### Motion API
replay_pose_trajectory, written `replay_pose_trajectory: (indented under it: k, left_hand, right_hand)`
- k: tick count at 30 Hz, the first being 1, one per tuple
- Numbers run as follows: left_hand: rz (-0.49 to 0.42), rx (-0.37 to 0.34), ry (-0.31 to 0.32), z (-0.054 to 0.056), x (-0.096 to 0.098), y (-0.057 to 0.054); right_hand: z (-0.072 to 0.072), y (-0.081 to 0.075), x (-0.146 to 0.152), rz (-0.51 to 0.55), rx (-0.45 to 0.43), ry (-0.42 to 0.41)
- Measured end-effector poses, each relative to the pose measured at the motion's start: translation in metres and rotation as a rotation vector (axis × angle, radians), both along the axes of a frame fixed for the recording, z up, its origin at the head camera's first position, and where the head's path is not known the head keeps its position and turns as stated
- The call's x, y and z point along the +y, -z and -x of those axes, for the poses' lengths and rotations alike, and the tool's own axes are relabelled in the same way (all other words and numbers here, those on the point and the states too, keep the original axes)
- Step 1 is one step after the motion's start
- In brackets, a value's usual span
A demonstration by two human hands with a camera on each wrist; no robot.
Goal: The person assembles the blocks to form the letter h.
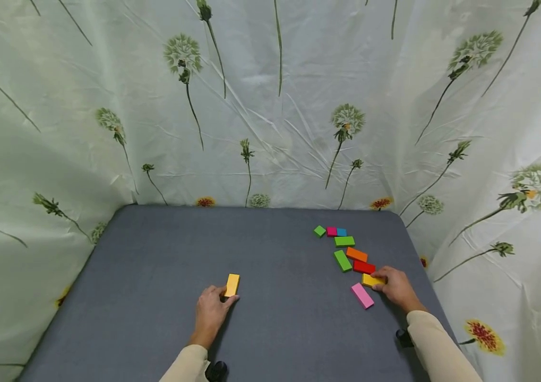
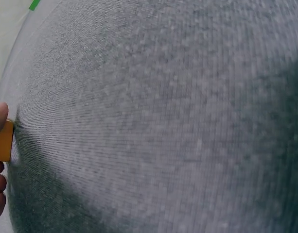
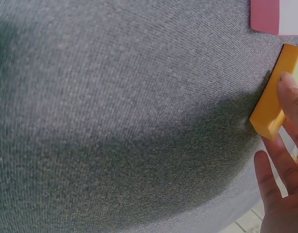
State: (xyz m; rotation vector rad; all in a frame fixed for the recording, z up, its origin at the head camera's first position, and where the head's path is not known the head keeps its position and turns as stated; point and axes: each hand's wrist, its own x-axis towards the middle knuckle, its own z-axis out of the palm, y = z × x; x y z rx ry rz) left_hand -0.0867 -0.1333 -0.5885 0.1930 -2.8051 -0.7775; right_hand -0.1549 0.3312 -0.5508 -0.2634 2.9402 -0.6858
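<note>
Toward the middle of the table, my left hand (image 1: 210,312) pinches a light orange block (image 1: 233,284) between thumb and fingers. In the left wrist view, the block (image 2: 4,143) shows at the left edge between the thumb and the fingers. On the right side, my right hand (image 1: 397,289) grips a yellow block (image 1: 370,280) by its right end. The right wrist view shows the thumb on this yellow block (image 3: 271,99), with fingers at its far side. A red block (image 1: 363,267) lies just behind it, and a pink block (image 1: 362,296) in front.
Farther back on the grey table (image 1: 165,254) lie an orange block (image 1: 357,254), green blocks (image 1: 344,242), a small magenta block (image 1: 331,232) and a blue one (image 1: 342,232). A flowered curtain (image 1: 270,143) hangs along the table's back and sides.
</note>
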Motion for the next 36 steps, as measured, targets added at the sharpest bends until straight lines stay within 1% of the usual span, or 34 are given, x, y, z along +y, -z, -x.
replay_pose_trajectory:
  k: [4,6,8,10,12,15,17,20,22,24,26,32,34,36]
  left_hand:
    - [0.027,0.032,0.030,0.001,-0.004,-0.001]
    - [0.015,0.056,0.056,0.003,-0.008,-0.005]
    - [-0.006,0.078,0.100,0.005,-0.014,-0.009]
    - [-0.001,0.071,0.174,0.010,-0.020,-0.014]
    - [0.030,0.047,0.273,0.017,-0.028,-0.019]
    - [0.135,-0.007,0.432,0.028,-0.038,-0.024]
    - [0.197,-0.042,0.521,0.033,-0.043,-0.026]
    - [0.283,-0.062,0.620,0.040,-0.047,-0.027]
    - [0.321,-0.060,0.664,0.043,-0.048,-0.027]
    - [0.337,-0.052,0.688,0.045,-0.048,-0.028]
    - [0.340,-0.059,0.694,0.046,-0.047,-0.028]
    - [0.333,-0.116,0.670,0.046,-0.043,-0.029]
    - [0.340,-0.113,0.667,0.046,-0.042,-0.029]
    - [0.349,-0.092,0.673,0.046,-0.042,-0.029]
  right_hand:
    - [0.001,0.000,0.000,0.000,-0.003,-0.003]
    - [0.002,-0.001,0.000,0.001,-0.004,-0.002]
    - [0.003,-0.001,-0.001,0.000,-0.004,0.004]
    - [0.004,-0.001,-0.001,-0.001,-0.003,0.003]
    - [0.004,0.000,0.000,-0.002,0.000,0.007]
    - [0.005,0.000,0.002,-0.007,0.003,0.003]
    - [0.005,0.001,0.002,-0.011,-0.003,0.007]
    - [0.004,0.001,0.002,-0.012,-0.017,0.013]
    - [0.004,0.002,0.002,-0.012,-0.020,0.011]
    - [0.004,0.002,0.001,-0.009,-0.019,0.007]
    - [0.004,0.003,0.001,-0.008,-0.019,0.004]
    - [0.003,0.003,0.002,-0.002,-0.022,0.009]
    - [0.003,0.003,0.002,0.003,-0.020,0.011]
    - [0.003,0.002,0.002,0.004,-0.019,0.013]
